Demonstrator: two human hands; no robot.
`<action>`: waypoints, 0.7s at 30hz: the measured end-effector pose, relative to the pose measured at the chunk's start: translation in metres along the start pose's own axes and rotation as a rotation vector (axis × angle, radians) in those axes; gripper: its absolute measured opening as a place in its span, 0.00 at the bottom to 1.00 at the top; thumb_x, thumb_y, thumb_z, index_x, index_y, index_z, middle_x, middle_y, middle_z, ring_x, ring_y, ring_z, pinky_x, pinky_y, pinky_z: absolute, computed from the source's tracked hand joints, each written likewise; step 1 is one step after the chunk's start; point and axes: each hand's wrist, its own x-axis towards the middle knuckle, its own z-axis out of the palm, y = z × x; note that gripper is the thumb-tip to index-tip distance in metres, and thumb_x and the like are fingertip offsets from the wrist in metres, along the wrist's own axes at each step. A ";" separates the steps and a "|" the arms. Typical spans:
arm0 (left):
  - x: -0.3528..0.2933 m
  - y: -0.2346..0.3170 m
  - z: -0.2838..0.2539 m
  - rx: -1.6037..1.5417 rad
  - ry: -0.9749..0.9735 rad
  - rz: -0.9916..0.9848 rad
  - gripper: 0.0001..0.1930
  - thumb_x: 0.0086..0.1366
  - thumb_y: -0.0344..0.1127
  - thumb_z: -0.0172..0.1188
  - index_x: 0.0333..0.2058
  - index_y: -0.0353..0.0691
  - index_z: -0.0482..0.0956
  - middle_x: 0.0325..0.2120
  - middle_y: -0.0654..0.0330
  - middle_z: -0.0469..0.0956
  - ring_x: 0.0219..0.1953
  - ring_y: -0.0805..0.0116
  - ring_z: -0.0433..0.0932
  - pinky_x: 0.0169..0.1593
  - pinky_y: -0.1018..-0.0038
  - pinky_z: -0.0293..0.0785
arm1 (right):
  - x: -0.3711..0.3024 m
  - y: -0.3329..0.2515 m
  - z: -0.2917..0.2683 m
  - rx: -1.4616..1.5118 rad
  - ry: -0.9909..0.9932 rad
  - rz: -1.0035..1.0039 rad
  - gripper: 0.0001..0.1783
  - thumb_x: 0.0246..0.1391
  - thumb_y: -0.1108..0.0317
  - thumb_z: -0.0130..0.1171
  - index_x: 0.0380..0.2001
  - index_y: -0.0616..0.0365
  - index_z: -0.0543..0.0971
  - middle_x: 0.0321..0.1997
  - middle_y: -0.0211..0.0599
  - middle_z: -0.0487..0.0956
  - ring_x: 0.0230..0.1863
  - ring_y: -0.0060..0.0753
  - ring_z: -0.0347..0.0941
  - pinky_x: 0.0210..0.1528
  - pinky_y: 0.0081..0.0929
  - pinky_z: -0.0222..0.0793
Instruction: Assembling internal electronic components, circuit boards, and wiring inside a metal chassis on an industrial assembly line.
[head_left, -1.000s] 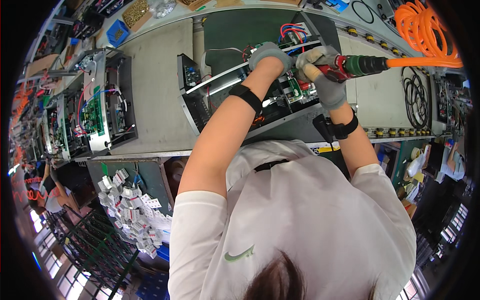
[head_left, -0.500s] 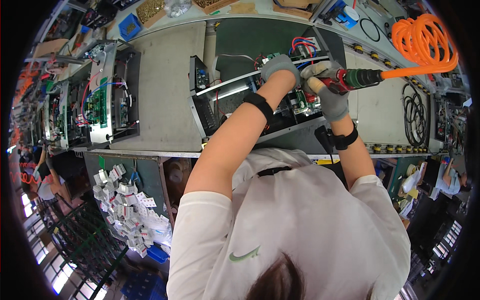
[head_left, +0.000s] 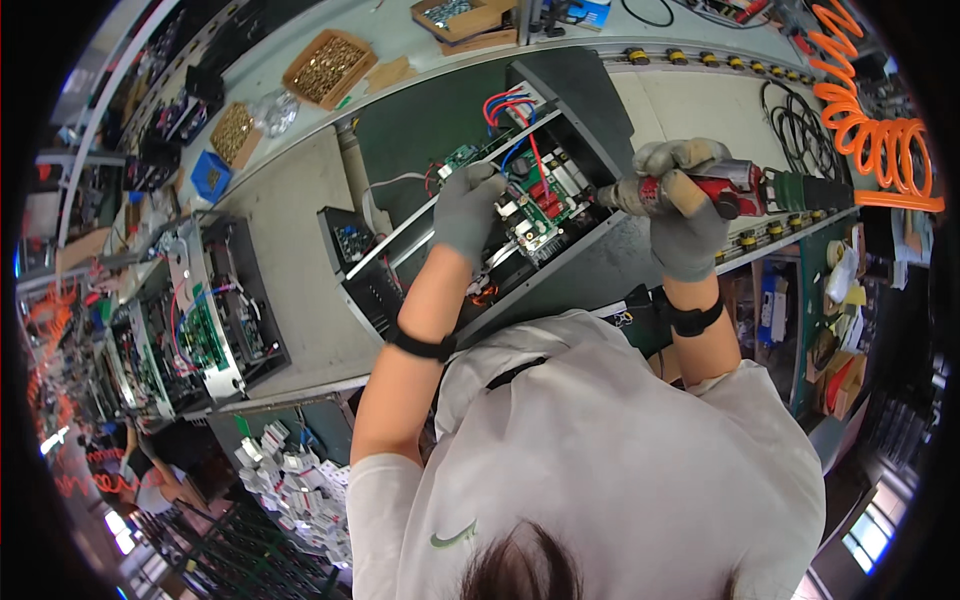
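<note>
My right hand [head_left: 690, 225], in a grey glove with pale fingertips, is closed around a red and dark green air screwdriver [head_left: 728, 186]. The tool lies nearly level, its nose pointing left at the right side of an open black metal chassis [head_left: 553, 272]. Inside the chassis sits a green circuit board [head_left: 530, 222] with red and white parts, with red and blue wires [head_left: 512, 103] at its far end. My left hand [head_left: 467, 212], also gloved, rests over the long metal rail beside the board. Its fingers are bent together; what they hold, if anything, is hidden.
An orange coiled hose [head_left: 870, 140] runs to the screwdriver at the right. Further left stand other chassis units [head_left: 215, 330]. Along the back are boxes of small fasteners [head_left: 328, 68] and a blue bin [head_left: 210, 177]. Black cable [head_left: 800, 130] lies at the far right.
My right hand has drawn the screwdriver rightward, away from the wires and board. My left hand's fingers now show over the rail. The whole view has turned, so the bench appears tilted.
</note>
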 end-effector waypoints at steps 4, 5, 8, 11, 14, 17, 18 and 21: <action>-0.028 -0.018 -0.002 -0.336 -0.213 -0.228 0.16 0.63 0.21 0.43 0.50 0.28 0.67 0.36 0.56 0.72 0.37 0.68 0.74 0.42 0.79 0.72 | 0.002 -0.003 -0.025 0.061 0.066 -0.063 0.13 0.39 0.73 0.55 0.33 0.60 0.70 0.29 0.44 0.73 0.33 0.42 0.69 0.37 0.37 0.68; -0.033 -0.024 0.001 -0.342 -0.253 -0.218 0.15 0.64 0.22 0.42 0.50 0.28 0.67 0.36 0.55 0.72 0.38 0.66 0.75 0.44 0.78 0.73 | 0.002 -0.004 -0.027 0.063 0.076 -0.066 0.13 0.39 0.73 0.55 0.33 0.60 0.70 0.29 0.44 0.73 0.33 0.42 0.69 0.37 0.37 0.68; -0.053 -0.013 0.016 -0.378 -0.339 -0.256 0.14 0.67 0.28 0.45 0.48 0.28 0.67 0.36 0.53 0.72 0.36 0.65 0.75 0.41 0.78 0.73 | 0.001 -0.008 -0.023 0.095 0.120 -0.038 0.13 0.39 0.71 0.55 0.33 0.60 0.69 0.27 0.42 0.72 0.33 0.41 0.68 0.41 0.38 0.64; -0.050 -0.032 0.026 -0.586 -0.390 -0.309 0.15 0.68 0.35 0.48 0.46 0.29 0.68 0.33 0.54 0.72 0.34 0.66 0.74 0.38 0.78 0.72 | 0.001 -0.008 -0.020 0.173 0.097 0.012 0.13 0.41 0.70 0.55 0.33 0.60 0.69 0.26 0.41 0.71 0.33 0.41 0.67 0.40 0.38 0.64; -0.047 -0.038 0.031 -0.554 -0.401 -0.313 0.17 0.68 0.41 0.51 0.44 0.30 0.69 0.31 0.57 0.72 0.31 0.69 0.72 0.33 0.81 0.69 | 0.003 -0.004 -0.021 0.202 0.088 0.034 0.12 0.42 0.70 0.55 0.33 0.59 0.69 0.26 0.41 0.71 0.32 0.40 0.67 0.40 0.36 0.63; -0.050 -0.041 0.036 -0.551 -0.389 -0.290 0.17 0.67 0.41 0.52 0.44 0.31 0.69 0.29 0.58 0.71 0.29 0.72 0.70 0.30 0.83 0.67 | 0.003 0.000 -0.020 0.253 0.086 0.061 0.13 0.42 0.71 0.55 0.34 0.59 0.69 0.26 0.41 0.71 0.32 0.39 0.67 0.41 0.35 0.63; -0.052 -0.038 0.039 -0.531 -0.349 -0.271 0.17 0.67 0.41 0.53 0.44 0.31 0.70 0.29 0.59 0.71 0.28 0.73 0.69 0.29 0.84 0.66 | 0.003 0.001 -0.021 0.269 0.088 0.075 0.13 0.42 0.71 0.55 0.35 0.59 0.70 0.26 0.41 0.71 0.32 0.38 0.67 0.41 0.34 0.63; -0.052 -0.037 0.044 -0.523 -0.315 -0.230 0.16 0.66 0.40 0.54 0.45 0.33 0.71 0.28 0.60 0.71 0.27 0.74 0.69 0.29 0.84 0.66 | 0.003 0.007 -0.024 0.279 0.077 0.087 0.14 0.43 0.71 0.55 0.36 0.59 0.71 0.26 0.41 0.71 0.32 0.37 0.67 0.41 0.35 0.63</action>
